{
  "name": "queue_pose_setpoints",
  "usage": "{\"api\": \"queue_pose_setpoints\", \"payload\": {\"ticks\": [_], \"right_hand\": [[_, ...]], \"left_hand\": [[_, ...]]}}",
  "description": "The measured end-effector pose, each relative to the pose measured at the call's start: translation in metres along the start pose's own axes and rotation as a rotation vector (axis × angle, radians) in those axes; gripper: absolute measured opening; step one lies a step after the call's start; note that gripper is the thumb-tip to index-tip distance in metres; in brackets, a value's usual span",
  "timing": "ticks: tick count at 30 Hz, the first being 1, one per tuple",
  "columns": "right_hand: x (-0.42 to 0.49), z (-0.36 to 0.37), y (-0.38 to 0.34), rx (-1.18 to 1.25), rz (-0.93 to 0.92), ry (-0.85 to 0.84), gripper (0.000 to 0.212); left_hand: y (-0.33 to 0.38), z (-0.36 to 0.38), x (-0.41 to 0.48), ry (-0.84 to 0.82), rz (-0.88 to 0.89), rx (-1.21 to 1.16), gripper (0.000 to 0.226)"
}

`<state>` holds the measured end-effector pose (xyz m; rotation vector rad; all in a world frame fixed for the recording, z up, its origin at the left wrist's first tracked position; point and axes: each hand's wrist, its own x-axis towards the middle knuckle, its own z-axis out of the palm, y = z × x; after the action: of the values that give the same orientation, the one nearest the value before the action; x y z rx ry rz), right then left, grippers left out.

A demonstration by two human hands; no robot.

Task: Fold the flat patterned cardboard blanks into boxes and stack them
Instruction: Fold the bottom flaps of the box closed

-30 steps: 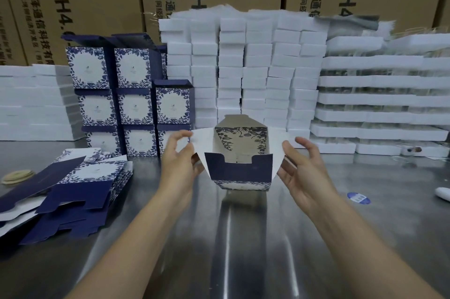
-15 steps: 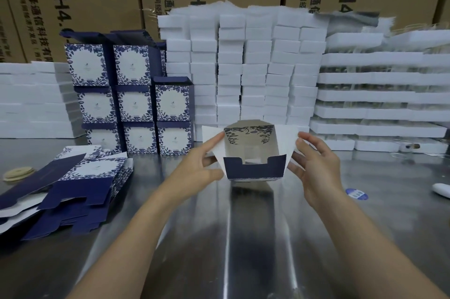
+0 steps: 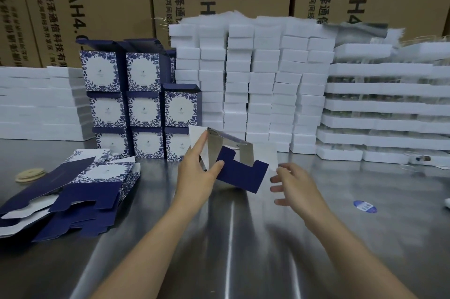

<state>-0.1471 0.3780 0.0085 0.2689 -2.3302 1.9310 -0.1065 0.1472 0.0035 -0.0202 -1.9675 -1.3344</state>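
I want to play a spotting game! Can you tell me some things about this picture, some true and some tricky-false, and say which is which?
1. The left hand grips the half-folded box. True.
2. The right hand holds scissors. False: its fingers are spread and hold nothing.
3. The flat blanks lie left of the hands. True.
4. The finished boxes are red. False: they are blue and white.
5. The table is shiny metal. True.
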Motion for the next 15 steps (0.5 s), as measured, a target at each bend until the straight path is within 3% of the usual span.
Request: {"api": "queue_pose_setpoints", "payload": {"ticks": [7,12,15], "right_hand": [[-0.005,0.007,0.000,0.068,0.159,-0.096,0.078],[-0.010,0.007,-0.001,0.175,0.154,-0.192,0.085],[-0.013,0.009,0.000,0.294,0.252,-0.220,0.080]], "left_hand": [[0.000,0.005,-0.003,0.058,0.052,0.049,0.078],[0.005,0.008,-0.007,0.068,0.112,0.025,0.076],[0.008,0.012,-0.011,0.053,0.171,0.009,0.076]]}}
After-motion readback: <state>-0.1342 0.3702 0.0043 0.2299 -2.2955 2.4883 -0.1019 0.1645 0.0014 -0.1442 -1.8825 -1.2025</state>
